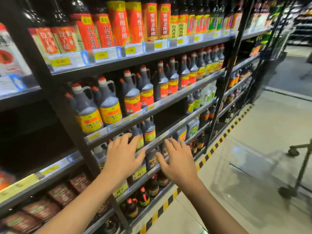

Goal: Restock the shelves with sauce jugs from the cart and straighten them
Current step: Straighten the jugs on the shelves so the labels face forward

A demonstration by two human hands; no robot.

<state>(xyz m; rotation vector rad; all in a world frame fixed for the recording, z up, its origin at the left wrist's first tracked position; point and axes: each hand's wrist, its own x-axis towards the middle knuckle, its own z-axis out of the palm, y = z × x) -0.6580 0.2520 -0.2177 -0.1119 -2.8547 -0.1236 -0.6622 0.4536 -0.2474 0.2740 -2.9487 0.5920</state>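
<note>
Dark sauce jugs with red caps and handles fill the black shelves. A yellow-labelled jug (89,110) and an orange-labelled jug (132,97) stand on the second shelf. Below it, smaller jugs (149,130) stand at the back of a partly bare shelf (157,142). My left hand (124,155) and my right hand (177,160) are both stretched out with fingers spread in front of that shelf's rail, holding nothing. A grey-labelled jug (152,159) shows between them on the shelf underneath.
Tall red-labelled bottles (118,22) line the top shelf. Small bottles (143,197) and flat dark packets (62,194) sit low down. A black-and-yellow striped strip (217,142) edges the floor. The wheeled cart frame (302,168) stands at right.
</note>
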